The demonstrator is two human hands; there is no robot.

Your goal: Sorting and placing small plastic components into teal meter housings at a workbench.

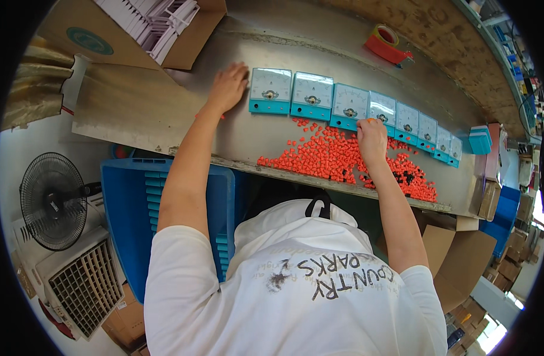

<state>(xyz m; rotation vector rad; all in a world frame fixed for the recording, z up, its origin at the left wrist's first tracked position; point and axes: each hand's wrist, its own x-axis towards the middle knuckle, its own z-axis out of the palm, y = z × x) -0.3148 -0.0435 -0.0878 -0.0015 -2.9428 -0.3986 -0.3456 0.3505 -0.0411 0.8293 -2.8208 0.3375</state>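
1. Small panel meters with white faces and teal bases are laid in one row across the metal worktable, from the middle of it toward the right end, where they look smaller and are harder to make out.
2. The left hand is laid flat on the table, with the fingers spread and touching the left side of the first meter. Nothing is held in it.
3. The right hand is placed at the lower edge of the fourth meter. The fingers are curled, and something small and orange is seen at the fingertips; whether it is pinched cannot be told, because the back of the hand hides the grip.
4. A heap of small orange caps is spread on the table just below the row, with a few dark pieces mixed in near the right end. Their exact shape cannot be made out.
5. A red tape dispenser is seen far back on the table, well apart from both hands.
6. A cardboard box of white parts is cut off by the top edge.
7. A blue crate under the table is partly hidden by the left arm, and a fan stands at the left.
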